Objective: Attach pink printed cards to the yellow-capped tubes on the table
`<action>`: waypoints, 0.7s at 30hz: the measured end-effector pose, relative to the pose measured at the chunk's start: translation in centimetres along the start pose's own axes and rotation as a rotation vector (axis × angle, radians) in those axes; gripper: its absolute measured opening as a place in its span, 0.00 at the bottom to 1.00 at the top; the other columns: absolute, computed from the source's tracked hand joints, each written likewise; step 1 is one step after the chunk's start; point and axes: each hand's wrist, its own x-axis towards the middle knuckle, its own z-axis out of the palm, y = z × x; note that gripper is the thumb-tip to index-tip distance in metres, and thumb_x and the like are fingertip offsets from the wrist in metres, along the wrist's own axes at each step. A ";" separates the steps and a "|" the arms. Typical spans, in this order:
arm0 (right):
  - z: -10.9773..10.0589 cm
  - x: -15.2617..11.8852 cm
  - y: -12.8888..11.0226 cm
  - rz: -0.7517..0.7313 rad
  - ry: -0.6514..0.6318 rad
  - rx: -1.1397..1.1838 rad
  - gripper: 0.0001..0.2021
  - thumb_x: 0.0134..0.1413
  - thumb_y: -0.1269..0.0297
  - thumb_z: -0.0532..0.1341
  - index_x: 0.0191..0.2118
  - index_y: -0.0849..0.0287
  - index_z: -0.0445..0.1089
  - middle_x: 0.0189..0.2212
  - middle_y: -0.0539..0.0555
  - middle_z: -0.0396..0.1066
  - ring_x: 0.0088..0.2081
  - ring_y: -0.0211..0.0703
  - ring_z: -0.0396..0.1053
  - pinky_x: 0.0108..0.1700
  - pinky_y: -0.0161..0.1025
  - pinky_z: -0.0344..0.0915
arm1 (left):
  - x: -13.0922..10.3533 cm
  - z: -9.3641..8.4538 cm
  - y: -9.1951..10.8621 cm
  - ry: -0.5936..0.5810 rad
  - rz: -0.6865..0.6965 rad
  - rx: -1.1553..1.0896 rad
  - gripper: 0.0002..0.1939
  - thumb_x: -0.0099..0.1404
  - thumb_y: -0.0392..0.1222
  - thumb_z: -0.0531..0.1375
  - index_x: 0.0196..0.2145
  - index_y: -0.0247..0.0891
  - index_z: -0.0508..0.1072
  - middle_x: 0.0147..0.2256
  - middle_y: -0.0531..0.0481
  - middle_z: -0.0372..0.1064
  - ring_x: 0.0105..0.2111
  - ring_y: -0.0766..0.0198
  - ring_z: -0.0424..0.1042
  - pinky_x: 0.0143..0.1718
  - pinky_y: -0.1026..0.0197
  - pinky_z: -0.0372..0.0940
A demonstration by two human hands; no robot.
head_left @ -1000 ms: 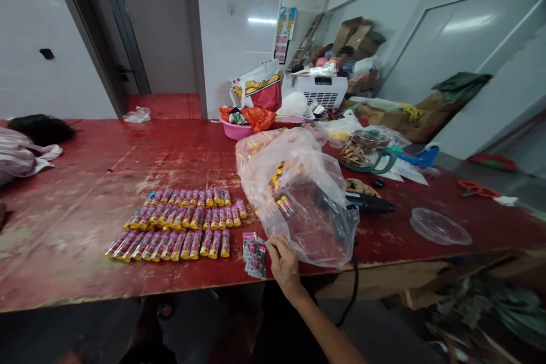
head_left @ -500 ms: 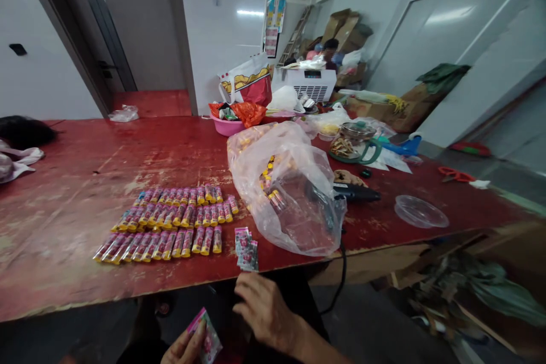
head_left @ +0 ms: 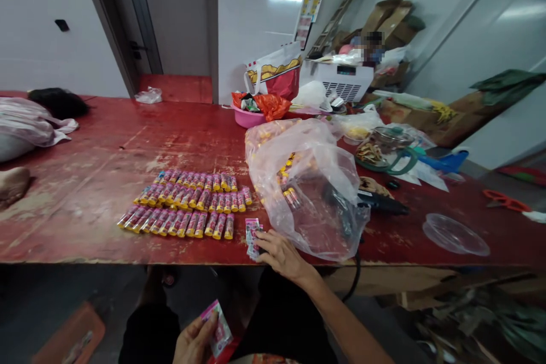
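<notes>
My left hand (head_left: 197,341), low in the view below the table edge, pinches a small pink-and-silver printed packet (head_left: 220,333) between thumb and fingers. At the table's front edge, my right hand (head_left: 284,256) reaches over a small pile of similar packets (head_left: 252,228). Its fingertips touch or hover just above the pile, with thumb and fingers apart. Left of the pile lie rows of small pink tubes with yellow ends (head_left: 183,222). Beside my right hand is a large clear plastic bag (head_left: 307,148) holding more yellow-ended tubes.
The worn red table (head_left: 77,210) carries a pink basin (head_left: 248,118), a black corded tool (head_left: 384,202), clear plastic lids (head_left: 454,236) and red-handled scissors (head_left: 506,200). Another person's bare foot (head_left: 12,185) rests at the left. An orange bin (head_left: 70,333) stands on the floor.
My right hand has moved up from below the table edge to the packet pile. My left hand still holds its packet. The camera view has shifted left.
</notes>
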 end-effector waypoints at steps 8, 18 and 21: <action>-0.5 1.5 -1.5 0.127 -0.077 0.014 0.15 0.60 0.74 0.54 0.49 0.58 0.71 0.42 0.58 0.75 0.45 0.49 0.72 0.50 0.46 0.69 | -0.5 0.0 0.3 0.002 0.013 -0.012 0.20 0.42 0.50 0.75 0.26 0.33 0.76 0.17 0.52 0.71 0.15 0.67 0.66 0.18 0.67 0.57; -1.1 3.3 0.5 0.258 0.028 0.043 0.11 0.62 0.70 0.53 0.39 0.59 0.74 0.26 0.54 0.73 0.27 0.42 0.70 0.31 0.36 0.68 | -0.6 0.1 0.4 0.048 0.014 -0.106 0.25 0.38 0.48 0.77 0.31 0.32 0.77 0.23 0.47 0.76 0.23 0.56 0.75 0.24 0.62 0.68; -0.9 2.6 -0.5 0.182 0.065 0.027 0.12 0.62 0.71 0.54 0.45 0.59 0.73 0.32 0.56 0.75 0.33 0.45 0.73 0.38 0.41 0.71 | -0.1 0.1 0.5 0.032 0.018 -0.140 0.24 0.37 0.46 0.77 0.30 0.33 0.77 0.21 0.47 0.76 0.24 0.53 0.76 0.24 0.61 0.69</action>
